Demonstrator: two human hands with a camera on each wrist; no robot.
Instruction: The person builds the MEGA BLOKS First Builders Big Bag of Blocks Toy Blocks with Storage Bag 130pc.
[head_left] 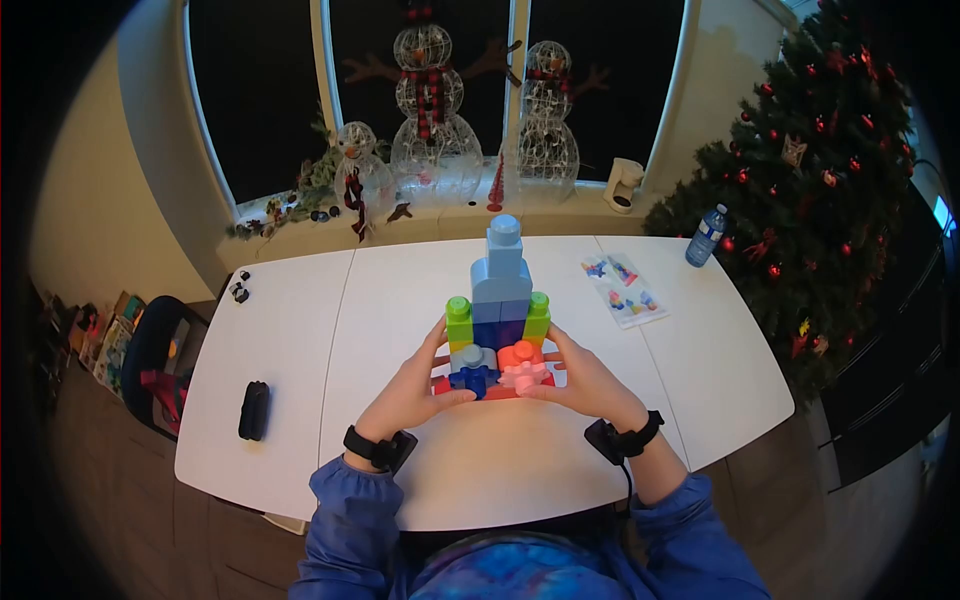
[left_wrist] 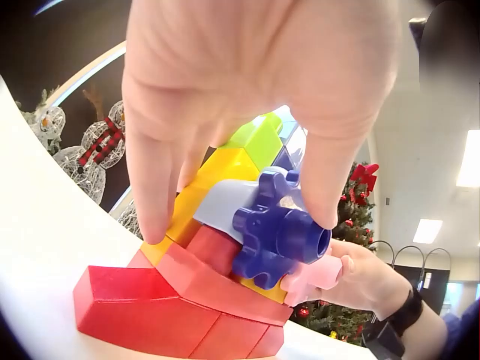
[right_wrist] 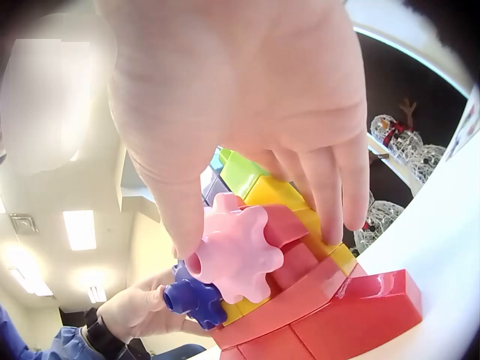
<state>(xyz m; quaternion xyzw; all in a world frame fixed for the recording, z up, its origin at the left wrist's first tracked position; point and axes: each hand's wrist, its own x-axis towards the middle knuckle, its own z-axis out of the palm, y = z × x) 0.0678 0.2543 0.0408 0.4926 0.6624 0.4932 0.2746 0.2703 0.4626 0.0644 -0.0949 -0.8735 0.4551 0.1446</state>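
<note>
A toy block tower (head_left: 502, 283) stands on the table, light blue at the top, with lime green and yellow blocks at its sides. Its red base blocks (left_wrist: 142, 307) spread out at the bottom. On the front sit a dark blue gear (left_wrist: 264, 238) and a pink gear (right_wrist: 241, 247), side by side. My left hand (head_left: 405, 393) holds the tower's left side, thumb at the blue gear and fingers along the yellow blocks. From the right, my right hand (head_left: 592, 385) holds it likewise, its thumb at the pink gear.
On the white table (head_left: 270, 320) lie a black case (head_left: 255, 410) at left and a printed sheet (head_left: 624, 290) at right. A water bottle (head_left: 706, 236) stands by the far right edge. Wire snowmen (head_left: 435, 140) line the windowsill; a decorated tree (head_left: 800, 190) rises at right.
</note>
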